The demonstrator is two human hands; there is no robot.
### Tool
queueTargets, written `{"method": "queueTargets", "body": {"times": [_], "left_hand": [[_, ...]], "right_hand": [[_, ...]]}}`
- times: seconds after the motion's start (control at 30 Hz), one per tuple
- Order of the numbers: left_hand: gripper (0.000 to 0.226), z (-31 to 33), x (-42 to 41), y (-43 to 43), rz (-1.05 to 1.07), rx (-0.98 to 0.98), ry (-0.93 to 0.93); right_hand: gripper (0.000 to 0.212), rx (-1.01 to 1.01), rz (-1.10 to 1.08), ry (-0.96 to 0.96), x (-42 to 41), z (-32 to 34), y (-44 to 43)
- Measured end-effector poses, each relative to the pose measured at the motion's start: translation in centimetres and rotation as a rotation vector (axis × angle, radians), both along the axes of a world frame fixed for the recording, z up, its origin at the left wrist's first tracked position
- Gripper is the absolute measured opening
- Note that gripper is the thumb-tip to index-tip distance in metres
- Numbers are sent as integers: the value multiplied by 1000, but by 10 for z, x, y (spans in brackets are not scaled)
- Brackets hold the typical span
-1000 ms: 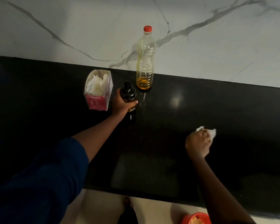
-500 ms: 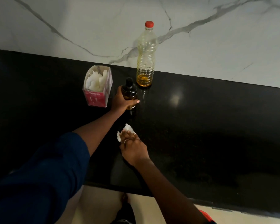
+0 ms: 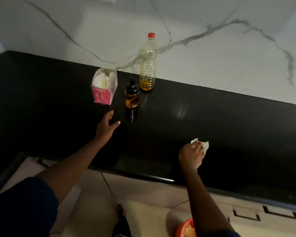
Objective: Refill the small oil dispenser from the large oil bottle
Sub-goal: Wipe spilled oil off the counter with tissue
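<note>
The small oil dispenser (image 3: 132, 94), dark-capped with amber oil inside, stands upright on the black counter (image 3: 212, 120). Just behind it to the right stands the large clear oil bottle (image 3: 148, 65) with a red cap and a little oil at its bottom. My left hand (image 3: 106, 127) hovers open in front of the dispenser, a short way from it and touching nothing. My right hand (image 3: 192, 153) presses a crumpled white tissue (image 3: 205, 144) onto the counter at the right.
A pink tissue box (image 3: 104, 88) stands left of the dispenser. A white marble wall rises behind the counter. Below the counter's front edge are cabinet drawers (image 3: 246, 214), a tiled floor and an orange bin (image 3: 185, 228).
My left hand has let go of the dispenser and drawn back toward me. My right hand has swept the tissue from in front of the dispenser to the right.
</note>
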State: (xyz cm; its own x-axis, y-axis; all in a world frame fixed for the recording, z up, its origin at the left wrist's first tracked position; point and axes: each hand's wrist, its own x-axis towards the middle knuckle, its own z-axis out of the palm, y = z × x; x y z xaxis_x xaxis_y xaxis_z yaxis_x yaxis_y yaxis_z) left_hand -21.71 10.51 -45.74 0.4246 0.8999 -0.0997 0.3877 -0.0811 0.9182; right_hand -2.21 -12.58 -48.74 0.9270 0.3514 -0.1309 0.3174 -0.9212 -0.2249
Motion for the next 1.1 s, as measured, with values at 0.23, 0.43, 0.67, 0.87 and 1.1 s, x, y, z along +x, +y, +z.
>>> {"method": "queueTargets", "body": {"times": [0.23, 0.43, 0.67, 0.87, 1.1], "left_hand": [[44, -11, -96, -31, 73, 159, 142], [40, -18, -143, -28, 155, 234, 140], [36, -16, -162, -2, 268, 261, 100], [36, -10, -158, 10, 350, 213, 12], [35, -11, -134, 4, 283, 225, -35]], "right_hand": [[54, 39, 281, 78, -69, 9, 69], [57, 151, 501, 278, -126, 27, 154], [56, 167, 858, 340, -221, 18, 213], [48, 154, 1280, 152, -230, 14, 146], [53, 89, 778, 112, -140, 19, 141]]}}
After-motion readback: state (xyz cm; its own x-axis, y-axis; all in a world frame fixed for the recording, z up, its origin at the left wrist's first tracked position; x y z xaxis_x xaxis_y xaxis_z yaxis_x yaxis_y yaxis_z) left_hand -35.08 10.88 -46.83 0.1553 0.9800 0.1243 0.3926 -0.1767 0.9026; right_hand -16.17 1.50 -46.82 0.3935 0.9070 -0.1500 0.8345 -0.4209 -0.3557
